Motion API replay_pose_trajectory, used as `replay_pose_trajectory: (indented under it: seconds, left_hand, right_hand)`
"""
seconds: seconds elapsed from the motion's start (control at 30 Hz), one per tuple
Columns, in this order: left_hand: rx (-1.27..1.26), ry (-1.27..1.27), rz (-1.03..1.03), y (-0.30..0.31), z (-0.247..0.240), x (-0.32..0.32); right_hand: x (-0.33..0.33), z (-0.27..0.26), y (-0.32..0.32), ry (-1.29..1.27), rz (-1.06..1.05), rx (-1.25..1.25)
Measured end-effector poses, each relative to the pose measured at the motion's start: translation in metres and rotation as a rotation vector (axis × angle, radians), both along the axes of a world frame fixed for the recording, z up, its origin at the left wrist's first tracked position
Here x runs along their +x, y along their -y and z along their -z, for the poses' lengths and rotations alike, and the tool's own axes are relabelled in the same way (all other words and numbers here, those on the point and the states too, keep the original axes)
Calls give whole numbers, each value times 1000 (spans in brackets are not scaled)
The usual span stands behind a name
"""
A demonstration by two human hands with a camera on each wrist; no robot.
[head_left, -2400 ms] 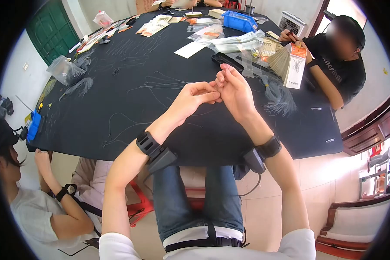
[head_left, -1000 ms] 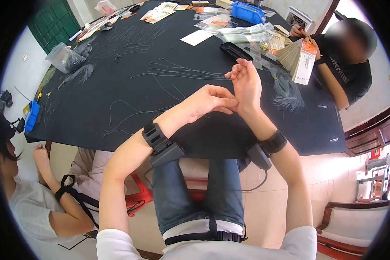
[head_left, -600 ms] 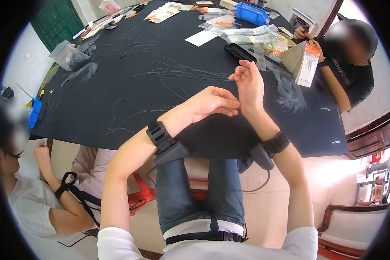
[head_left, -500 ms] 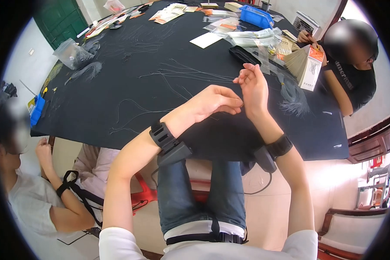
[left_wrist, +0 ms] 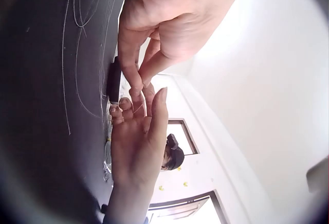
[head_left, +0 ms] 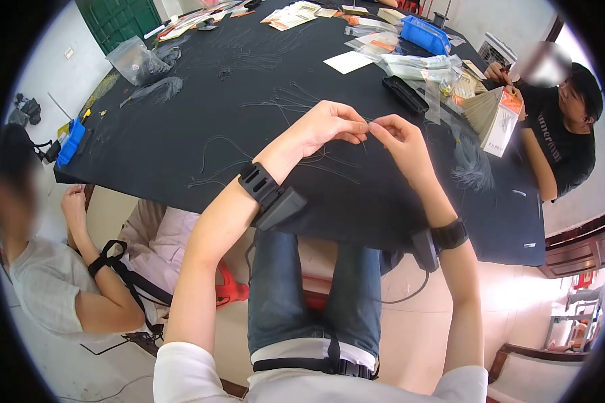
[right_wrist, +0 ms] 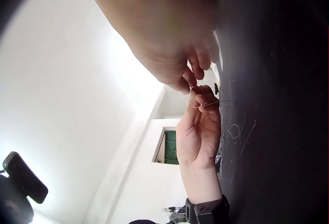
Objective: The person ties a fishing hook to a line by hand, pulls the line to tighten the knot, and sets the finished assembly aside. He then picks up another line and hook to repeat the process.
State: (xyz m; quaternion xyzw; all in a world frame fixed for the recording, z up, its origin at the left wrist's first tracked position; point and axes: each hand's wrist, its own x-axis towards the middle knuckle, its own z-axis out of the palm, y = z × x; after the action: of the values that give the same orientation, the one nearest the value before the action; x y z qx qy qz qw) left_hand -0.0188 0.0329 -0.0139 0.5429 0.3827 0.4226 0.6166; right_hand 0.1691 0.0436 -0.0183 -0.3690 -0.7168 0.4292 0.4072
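In the head view my left hand [head_left: 324,127] and right hand [head_left: 409,151] meet fingertip to fingertip above the black table [head_left: 302,208]. The left thumb and forefinger pinch a thin fishing line [right_wrist: 208,103], which shows as a pale strand across the left fingers in the right wrist view. Pressed close to those fingertips, the right thumb and forefinger pinch at the same spot. The fingers hide most of what lies between them. Several loose grey lines [head_left: 212,140] spread over the cloth beyond and left of the left hand.
A black open case [head_left: 405,95] and a grey line bundle [head_left: 472,164] lie right of the hands. Farther back are a blue bin [head_left: 425,36], a white card [head_left: 347,62] and a plastic bag [head_left: 133,62]. People sit at both sides.
Both hands have moved up, away from the body. The right hand has turned from a raised, upright palm to bring its thumb and forefinger against the left fingertips. The head view has shifted.
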Motion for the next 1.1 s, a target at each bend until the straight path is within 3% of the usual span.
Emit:
replay_pose_trajectory:
  seconds: [0.17, 0.4, 0.67, 1.1]
  left_hand:
    - [12, -18, 20, 2, -3, 1]
    - [17, 81, -209, 3, -7, 1]
    - [-207, 396, -49, 7, 11, 20]
    - [-201, 571, -38, 9, 13, 26]
  right_hand:
    - [2, -1, 1, -51, 86, -3]
    - [-1, -5, 4, -59, 56, -27]
    - [-3, -10, 8, -209, 86, 8]
    - [-4, -7, 7, -283, 107, 27]
